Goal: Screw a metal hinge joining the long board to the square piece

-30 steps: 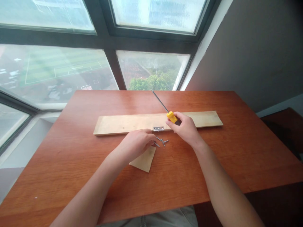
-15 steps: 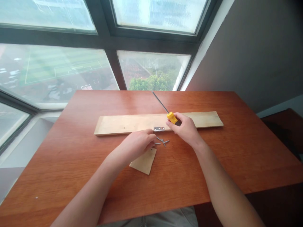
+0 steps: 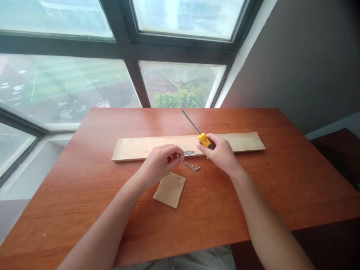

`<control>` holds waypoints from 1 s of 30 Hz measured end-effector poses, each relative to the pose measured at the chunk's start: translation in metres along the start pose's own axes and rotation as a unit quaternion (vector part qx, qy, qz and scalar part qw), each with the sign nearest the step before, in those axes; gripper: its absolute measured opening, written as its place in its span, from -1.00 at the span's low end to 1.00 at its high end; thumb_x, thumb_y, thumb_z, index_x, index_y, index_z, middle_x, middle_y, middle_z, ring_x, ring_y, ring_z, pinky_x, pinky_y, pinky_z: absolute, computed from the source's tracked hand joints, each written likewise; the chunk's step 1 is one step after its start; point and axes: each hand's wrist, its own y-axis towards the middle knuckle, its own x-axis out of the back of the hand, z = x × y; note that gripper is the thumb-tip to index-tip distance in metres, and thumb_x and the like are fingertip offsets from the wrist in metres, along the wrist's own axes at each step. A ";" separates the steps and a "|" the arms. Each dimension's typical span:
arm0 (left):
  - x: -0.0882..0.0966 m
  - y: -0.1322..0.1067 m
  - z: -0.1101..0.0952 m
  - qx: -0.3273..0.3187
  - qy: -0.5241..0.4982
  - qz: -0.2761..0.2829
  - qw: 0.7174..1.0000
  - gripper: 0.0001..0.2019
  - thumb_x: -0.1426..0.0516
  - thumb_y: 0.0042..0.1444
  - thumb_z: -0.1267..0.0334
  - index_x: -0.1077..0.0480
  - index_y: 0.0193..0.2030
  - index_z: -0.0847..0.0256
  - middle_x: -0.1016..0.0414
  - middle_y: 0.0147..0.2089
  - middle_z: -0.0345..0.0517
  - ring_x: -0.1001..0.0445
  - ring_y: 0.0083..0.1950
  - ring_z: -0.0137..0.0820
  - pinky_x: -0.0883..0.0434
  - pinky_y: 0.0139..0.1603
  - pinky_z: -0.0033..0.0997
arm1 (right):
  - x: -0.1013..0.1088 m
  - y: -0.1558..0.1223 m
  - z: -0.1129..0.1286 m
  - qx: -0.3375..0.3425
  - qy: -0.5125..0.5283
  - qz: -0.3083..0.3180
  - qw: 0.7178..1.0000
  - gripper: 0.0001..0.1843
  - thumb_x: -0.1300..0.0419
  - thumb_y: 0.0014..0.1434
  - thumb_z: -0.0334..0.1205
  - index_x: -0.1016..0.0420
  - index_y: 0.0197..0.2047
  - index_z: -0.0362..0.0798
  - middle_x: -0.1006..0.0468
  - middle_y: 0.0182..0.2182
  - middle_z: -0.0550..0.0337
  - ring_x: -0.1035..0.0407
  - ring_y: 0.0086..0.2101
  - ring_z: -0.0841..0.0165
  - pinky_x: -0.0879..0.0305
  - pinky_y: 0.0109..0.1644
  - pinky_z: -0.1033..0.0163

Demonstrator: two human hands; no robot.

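Left hand (image 3: 163, 159): thumb and fingertips brought together in a pinch, the other fingers curled; a single screw (image 3: 180, 156) in the pinch, mostly covered by the fingers.

Right hand (image 3: 219, 150): curled round a screwdriver (image 3: 203, 139); yellow and black handle, metal shaft tilted away from the hand toward the window side, its tip in the air. Any lettering on the handle is hidden or too small to tell.

Plate (image 3: 190, 153): metal, with holes; between the two hands, lying along the near edge of the long board. Its left end is at the left fingertips; whether they touch cannot be told.

Long board (image 3: 132, 146): pale wood, lying crosswise behind both hands and reaching past them on either side; each hand blocks part of it.

Loose screws (image 3: 194, 168): apparently three, in a crossed cluster, just nearer than the plate, between the hands.

Small board (image 3: 171, 191): pale wood, two dark holes by its far edge; below the left hand.

Desk (image 3: 213, 210): reddish wood, under both hands.

Beyond the hands: window (image 3: 180, 50), dark-framed; through it a green field (image 3: 70, 77) and trees (image 3: 180, 98).

Right of the right hand: grey wall (image 3: 303, 67).
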 end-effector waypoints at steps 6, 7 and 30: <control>-0.015 0.006 0.008 0.050 -0.075 -0.137 0.987 -0.93 -0.18 0.14 0.38 -0.51 -0.27 0.21 -0.61 -0.28 -0.15 -0.56 -0.29 -0.43 -0.48 -0.24 -0.47 | 0.000 0.000 -0.001 0.003 0.006 0.001 1.000 -0.82 -0.26 0.15 -0.10 -0.49 -0.27 -0.02 -0.55 -0.40 0.25 -0.41 -0.42 0.36 -0.29 -0.27 0.24; -0.017 0.007 0.010 0.054 -0.076 -0.141 0.986 -0.93 -0.18 0.14 0.37 -0.51 -0.27 0.21 -0.61 -0.28 -0.14 -0.56 -0.29 -0.42 -0.49 -0.23 -0.46 | 0.000 0.000 -0.001 0.003 0.006 0.002 1.000 -0.82 -0.26 0.15 -0.10 -0.49 -0.27 -0.02 -0.55 -0.40 0.25 -0.41 -0.42 0.36 -0.29 -0.26 0.24; -0.020 0.011 0.015 0.018 0.053 -0.067 0.996 -0.89 -0.18 0.18 0.38 -0.54 -0.20 0.17 -0.61 -0.28 -0.20 -0.48 -0.36 -0.49 -0.43 -0.30 -0.51 | 0.000 -0.002 0.004 0.016 0.009 0.002 1.000 -0.83 -0.25 0.15 -0.11 -0.51 -0.26 -0.02 -0.56 -0.38 0.23 -0.39 -0.38 0.34 -0.28 -0.24 0.24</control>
